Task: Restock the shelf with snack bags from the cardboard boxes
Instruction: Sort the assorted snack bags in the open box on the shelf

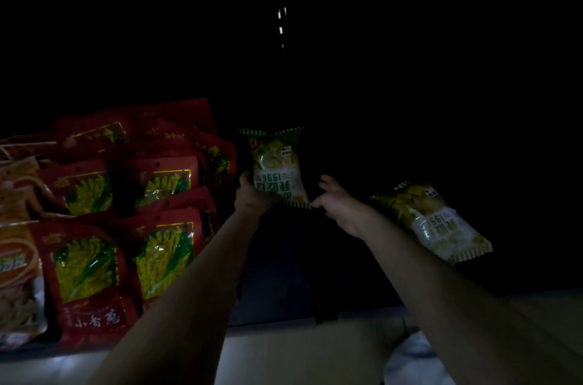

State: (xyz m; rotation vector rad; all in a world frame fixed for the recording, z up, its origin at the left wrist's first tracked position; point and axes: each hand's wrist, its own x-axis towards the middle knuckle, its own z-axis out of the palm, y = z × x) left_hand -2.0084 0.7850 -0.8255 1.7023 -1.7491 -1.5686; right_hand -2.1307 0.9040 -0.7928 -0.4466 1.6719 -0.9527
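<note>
Both hands, left hand (252,192) and right hand (334,201), pinch a green bag (277,170) printed "1996", upside down; red bags (132,201) crowd leftward, another green bag (435,220) lies right.

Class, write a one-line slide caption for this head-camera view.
Both hands, left and right, hold a green snack bag beside red bags.

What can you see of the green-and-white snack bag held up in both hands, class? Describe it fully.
The green-and-white snack bag is a glossy, plastic-looking pouch with green striped, crimped ends and pale yellow snack pieces pictured above a white panel. Its print reads upside down, so it is held inverted and roughly upright in the dark shelf space. The left hand grips its lower left side; the right hand pinches its lower right corner. Red bags lie to its left.
</note>
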